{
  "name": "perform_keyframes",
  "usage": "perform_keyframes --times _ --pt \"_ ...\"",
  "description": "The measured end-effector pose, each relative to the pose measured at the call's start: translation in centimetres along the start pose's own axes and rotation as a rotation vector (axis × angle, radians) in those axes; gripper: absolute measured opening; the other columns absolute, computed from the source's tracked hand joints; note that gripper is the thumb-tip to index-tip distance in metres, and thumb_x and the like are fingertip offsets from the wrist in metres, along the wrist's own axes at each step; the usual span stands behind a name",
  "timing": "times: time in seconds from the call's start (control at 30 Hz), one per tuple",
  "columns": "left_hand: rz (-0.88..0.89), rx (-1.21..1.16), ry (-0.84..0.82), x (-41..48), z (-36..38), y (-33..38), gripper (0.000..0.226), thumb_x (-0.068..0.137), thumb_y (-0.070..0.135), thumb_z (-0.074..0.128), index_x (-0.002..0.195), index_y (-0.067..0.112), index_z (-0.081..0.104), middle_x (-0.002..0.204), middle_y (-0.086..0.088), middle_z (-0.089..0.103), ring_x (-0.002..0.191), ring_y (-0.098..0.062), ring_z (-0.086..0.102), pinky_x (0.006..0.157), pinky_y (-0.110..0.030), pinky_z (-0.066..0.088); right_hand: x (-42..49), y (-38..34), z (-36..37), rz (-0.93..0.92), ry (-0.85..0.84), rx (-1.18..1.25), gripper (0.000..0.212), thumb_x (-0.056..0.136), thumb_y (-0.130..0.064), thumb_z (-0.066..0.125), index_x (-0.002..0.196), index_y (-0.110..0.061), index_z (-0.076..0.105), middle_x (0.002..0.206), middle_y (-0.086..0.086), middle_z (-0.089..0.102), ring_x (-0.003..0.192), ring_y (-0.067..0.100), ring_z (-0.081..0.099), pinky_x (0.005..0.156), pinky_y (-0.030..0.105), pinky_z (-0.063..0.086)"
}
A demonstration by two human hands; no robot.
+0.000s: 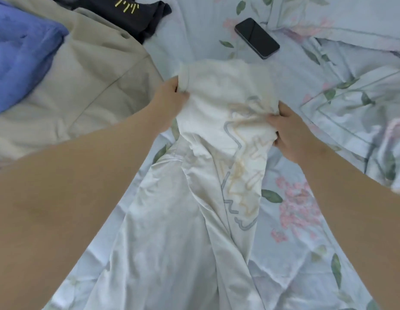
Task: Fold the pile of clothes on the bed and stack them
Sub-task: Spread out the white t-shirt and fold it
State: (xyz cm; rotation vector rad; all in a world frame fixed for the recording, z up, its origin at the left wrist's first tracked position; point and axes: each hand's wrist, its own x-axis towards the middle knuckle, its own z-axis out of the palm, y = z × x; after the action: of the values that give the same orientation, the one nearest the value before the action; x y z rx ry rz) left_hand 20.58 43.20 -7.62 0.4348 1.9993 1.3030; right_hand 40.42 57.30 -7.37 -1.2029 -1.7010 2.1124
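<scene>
The white printed garment [219, 121] is pinched at its far end by the left hand [172, 97] and right hand [290, 133], probably lifted to straighten it over the floral bed sheet [295, 220] before folding, unfolded pile [60, 74] left aside.

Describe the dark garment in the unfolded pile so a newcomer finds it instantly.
Start from the floral bed sheet and look to the view's upper left, where unfolded clothes lie. Beyond the broad beige garment, right of the blue garment, sits the black garment. It is the only dark cloth there, marked with short yellow strokes.
</scene>
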Motion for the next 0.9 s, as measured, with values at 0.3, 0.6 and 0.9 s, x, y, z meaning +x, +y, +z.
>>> perform_keyframes --times 0.3,0.6,0.9 --pt "-0.081 -0.109 -0.072 0.0 0.8 0.4 0.031 0.091 0.018 0.062 0.121 0.018 0.054 0.120 -0.005 0.064 0.109 -0.024 0.061 0.097 -0.048 0.049 1.7 0.3 0.3 0.332 0.011 0.242 0.037 0.093 -0.039 0.054 0.112 -0.009 0.063 0.113 0.009 0.069 0.102 0.021 0.066 0.092 0.035 0.051" --pt "-0.039 -0.501 0.012 2.3 0.7 2.3 0.015 0.095 0.017 0.056 0.109 0.018 0.061 0.098 0.000 0.072 0.088 -0.016 0.070 0.071 -0.030 0.056 6.3 -3.0 0.0 0.218 -0.014 0.385 0.018 0.095 -0.021 0.053 0.106 -0.012 0.062 0.086 0.003 0.072 0.077 0.019 0.070 0.063 0.031 0.058" --pt "-0.203 0.151 0.144 8.6 0.8 -1.6 0.069 0.095 0.033 0.052 0.150 0.030 0.010 0.145 -0.003 0.037 0.112 -0.022 0.053 0.085 -0.029 0.043 11.5 -0.4 -0.4 0.073 0.316 -0.469 0.066 0.094 -0.017 0.045 0.151 -0.027 0.013 0.137 0.008 0.045 0.109 0.024 0.053 0.091 0.029 0.046"
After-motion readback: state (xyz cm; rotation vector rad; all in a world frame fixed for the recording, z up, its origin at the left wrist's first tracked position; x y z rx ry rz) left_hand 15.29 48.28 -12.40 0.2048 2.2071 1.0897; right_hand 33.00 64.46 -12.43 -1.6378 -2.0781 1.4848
